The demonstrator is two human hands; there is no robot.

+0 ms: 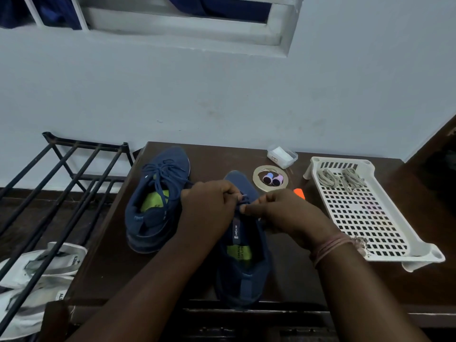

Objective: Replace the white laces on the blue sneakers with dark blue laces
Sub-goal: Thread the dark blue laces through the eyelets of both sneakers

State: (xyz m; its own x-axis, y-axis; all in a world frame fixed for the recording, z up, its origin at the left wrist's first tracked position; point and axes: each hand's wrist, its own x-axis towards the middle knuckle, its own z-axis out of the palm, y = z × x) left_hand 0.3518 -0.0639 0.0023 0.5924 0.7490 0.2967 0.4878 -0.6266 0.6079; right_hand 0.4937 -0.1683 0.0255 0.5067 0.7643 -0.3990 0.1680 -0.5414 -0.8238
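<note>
Two blue sneakers stand on a dark brown table [291, 280]. The left sneaker [158, 201] carries a dark blue lace [167, 174] tied over its tongue. The right sneaker [243, 257] points away from me, its tongue and green insole showing. My left hand [209, 206] and my right hand [283, 213] meet over its eyelets, each pinching a strand of its dark blue lace [243, 197]. Two bundled white laces [340, 178] lie in the white perforated tray [370, 218] at the right.
A tape roll [256, 175] with two small thread spools [272, 180] inside lies behind the right sneaker. A small clear box [282, 155] and an orange object [299, 193] sit nearby. A black metal rack [61, 183] stands left, white shoes [37, 275] beneath it.
</note>
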